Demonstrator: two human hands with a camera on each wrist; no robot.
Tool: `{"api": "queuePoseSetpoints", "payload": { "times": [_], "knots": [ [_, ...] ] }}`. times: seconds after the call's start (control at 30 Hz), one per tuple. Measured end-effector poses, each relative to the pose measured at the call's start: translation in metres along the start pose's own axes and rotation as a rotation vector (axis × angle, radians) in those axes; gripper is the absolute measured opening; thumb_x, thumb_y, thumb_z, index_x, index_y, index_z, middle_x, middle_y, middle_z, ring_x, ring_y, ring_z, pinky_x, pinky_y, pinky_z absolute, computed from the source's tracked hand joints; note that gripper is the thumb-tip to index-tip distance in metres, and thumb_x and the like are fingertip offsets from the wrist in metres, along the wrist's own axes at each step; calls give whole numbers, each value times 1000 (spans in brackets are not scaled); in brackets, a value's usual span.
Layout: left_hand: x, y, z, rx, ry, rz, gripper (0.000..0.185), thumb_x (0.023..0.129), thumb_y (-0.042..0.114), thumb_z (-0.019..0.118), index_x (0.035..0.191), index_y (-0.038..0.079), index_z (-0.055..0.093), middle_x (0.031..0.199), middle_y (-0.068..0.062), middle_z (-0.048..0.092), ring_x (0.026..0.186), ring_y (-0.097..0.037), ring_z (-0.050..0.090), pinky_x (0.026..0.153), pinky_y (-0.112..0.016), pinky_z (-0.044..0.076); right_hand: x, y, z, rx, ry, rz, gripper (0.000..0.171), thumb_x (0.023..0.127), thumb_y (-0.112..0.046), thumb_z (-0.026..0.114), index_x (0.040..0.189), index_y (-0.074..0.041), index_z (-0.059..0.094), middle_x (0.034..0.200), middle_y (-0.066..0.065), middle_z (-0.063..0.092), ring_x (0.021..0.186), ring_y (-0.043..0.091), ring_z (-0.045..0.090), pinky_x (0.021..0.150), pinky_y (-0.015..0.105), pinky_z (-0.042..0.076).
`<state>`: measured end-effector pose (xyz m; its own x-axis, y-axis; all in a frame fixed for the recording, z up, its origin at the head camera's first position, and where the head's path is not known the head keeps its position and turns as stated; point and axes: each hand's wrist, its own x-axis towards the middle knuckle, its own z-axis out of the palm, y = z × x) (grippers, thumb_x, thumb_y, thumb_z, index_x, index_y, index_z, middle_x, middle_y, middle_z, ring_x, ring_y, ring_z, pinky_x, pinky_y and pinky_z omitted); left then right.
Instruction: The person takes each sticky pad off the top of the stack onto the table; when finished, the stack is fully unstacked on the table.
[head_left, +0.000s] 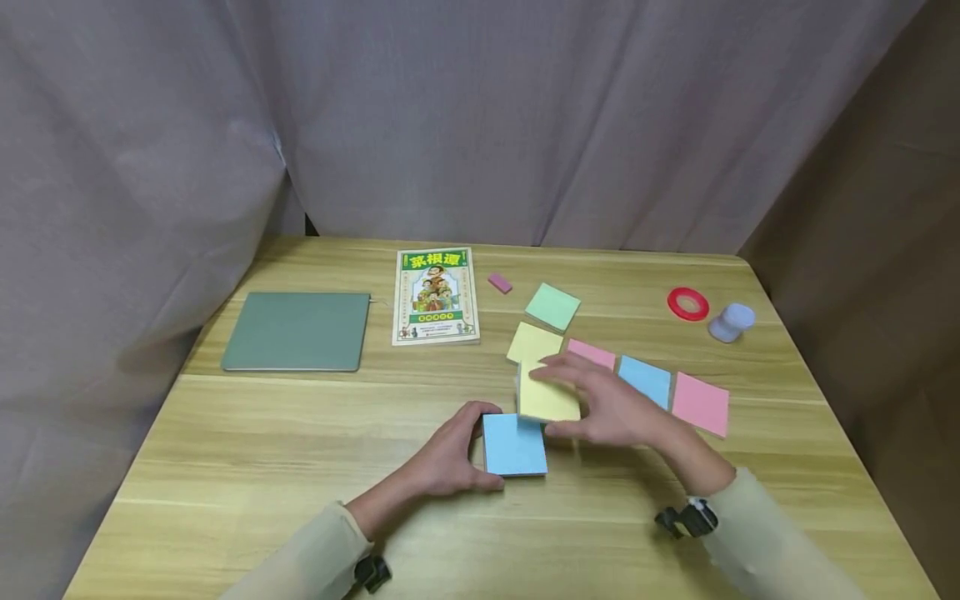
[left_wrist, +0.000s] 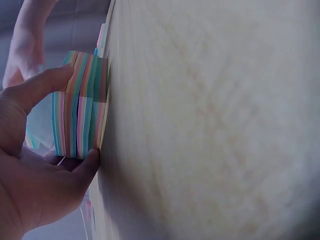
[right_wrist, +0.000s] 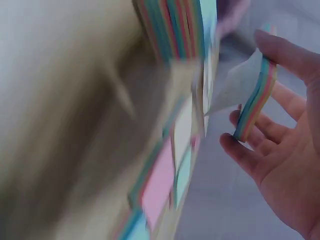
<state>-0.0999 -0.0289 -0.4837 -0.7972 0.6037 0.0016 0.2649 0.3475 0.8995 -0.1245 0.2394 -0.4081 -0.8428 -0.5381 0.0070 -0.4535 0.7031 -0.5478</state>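
A stack of sticky note pads [head_left: 515,450] with a blue top stands near the middle of the table. My left hand [head_left: 448,457] grips it from the left, thumb and fingers at opposite edges; the striped layers [left_wrist: 79,112] show in the left wrist view. In my right hand [head_left: 611,406] is a yellow-topped sticky note pad [head_left: 553,398], pinched between thumb and fingers, raised just beyond the stack's far right corner. From that pad's underside a pale sheet [right_wrist: 239,85] sticks out in the right wrist view.
Beyond the hands lie more pads: yellow [head_left: 534,340], green [head_left: 553,307], pink [head_left: 592,353], blue [head_left: 645,381] and pink [head_left: 701,403]. Farther out are a green notebook [head_left: 296,332], an illustrated book [head_left: 435,296], a small pink block [head_left: 500,283], a red tape roll [head_left: 687,304] and a pale bottle [head_left: 731,322].
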Motion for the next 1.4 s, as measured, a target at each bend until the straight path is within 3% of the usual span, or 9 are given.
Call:
{"api": "queuePoseSetpoints", "payload": {
  "times": [0.17,0.3,0.43,0.63,0.97,1.13,1.4],
  "knots": [
    [-1,0,1,3,1,-5,85,63,14,93,133,9,45,121,1,53,111,-15,52,100,-35,43,15,57,-31,95,156,147,68,75,-28,87,134,-12,58,137,13,51,116,34,51,93,57,42],
    [-1,1,1,3,-5,-8,85,63,13,93,133,8,44,122,0,52,112,-15,52,101,-35,42,25,99,-41,52,241,268,67,76,-24,85,134,-5,57,138,19,49,124,39,45,101,61,35],
    [0,1,1,15,-11,-6,86,64,14,92,134,8,44,123,0,52,112,-14,52,101,-34,43,30,130,-39,5,218,353,66,78,-26,83,134,-4,55,140,23,45,130,43,39,104,61,31],
    [1,1,1,16,-20,-7,85,64,15,92,134,8,44,123,0,52,111,-15,52,100,-35,43,36,154,-30,-16,196,382,63,78,-28,83,131,-3,59,138,26,46,129,43,41,105,59,31],
    [1,0,1,47,-2,3,84,63,15,93,132,10,45,121,1,53,110,-14,52,100,-35,43,43,151,-30,11,145,335,51,86,-24,76,128,2,61,143,30,41,133,48,34,107,61,27],
    [1,1,1,44,0,1,85,63,16,93,132,10,45,121,2,53,110,-14,51,101,-35,42,42,145,-34,24,182,312,49,88,-22,74,128,2,60,142,29,41,133,47,34,107,61,26],
    [-1,2,-1,48,-1,-6,85,63,17,93,133,10,45,122,2,53,111,-14,51,102,-36,41,35,93,-30,-55,230,187,48,86,-22,76,127,-2,62,142,25,42,131,46,33,102,66,30]
  ]
}}
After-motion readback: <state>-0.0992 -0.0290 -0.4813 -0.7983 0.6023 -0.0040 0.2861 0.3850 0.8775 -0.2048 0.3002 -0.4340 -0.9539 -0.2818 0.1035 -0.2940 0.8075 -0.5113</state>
